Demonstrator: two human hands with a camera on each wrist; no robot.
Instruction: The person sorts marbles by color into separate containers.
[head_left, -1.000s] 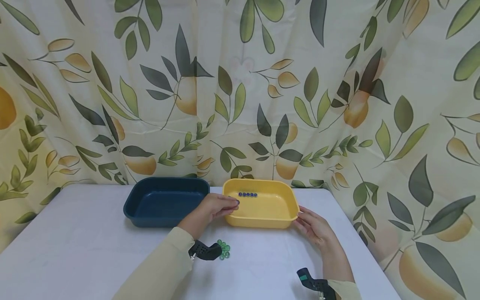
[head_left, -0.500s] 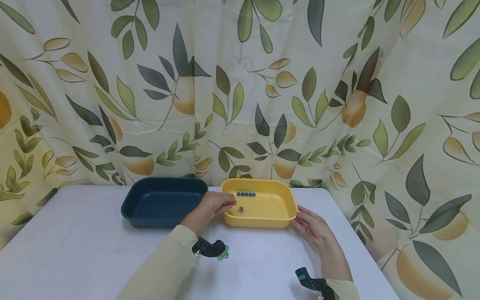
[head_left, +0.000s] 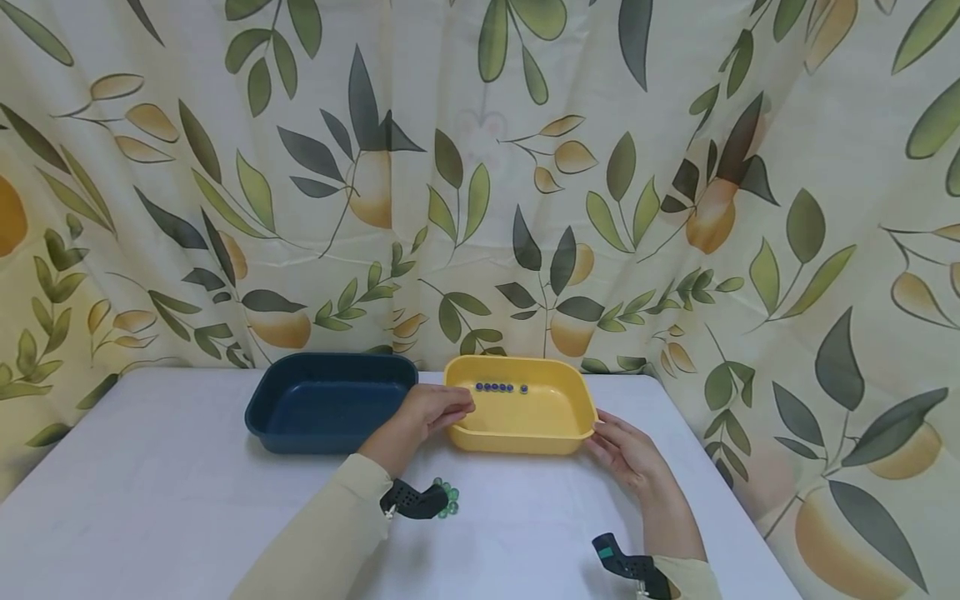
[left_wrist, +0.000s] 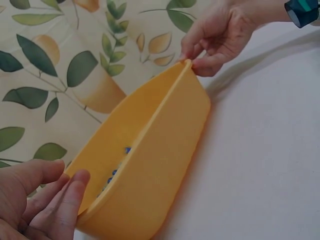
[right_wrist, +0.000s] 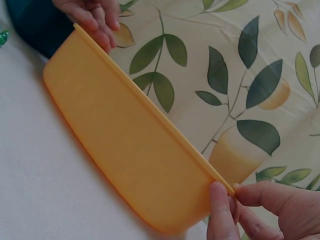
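Note:
A yellow plastic bin (head_left: 525, 446) stands on the table. Inside it, several dark blue marbles (head_left: 495, 387) form a short row along the far side, and a single blue marble (head_left: 523, 389) lies just right of them. My left hand (head_left: 427, 410) is over the bin's left end, its fingers (left_wrist: 75, 192) loosely bent at the rim with nothing visible between them. At the opposite end my right hand (head_left: 626, 450) pinches the bin's rim between thumb and fingers (right_wrist: 220, 205).
To the left of the yellow bin is a dark blue bin (head_left: 258, 429), with no contents showing. Several green marbles (head_left: 452, 498) sit on the white table (head_left: 150, 483), partly behind the left wrist camera (head_left: 416, 502). A leaf-patterned curtain (head_left: 480, 275) hangs behind.
The left fingers held a blue marble a second ago and let it go. It lay near the front left of the yellow bin, then rolled to the row's right. The right hand stays put.

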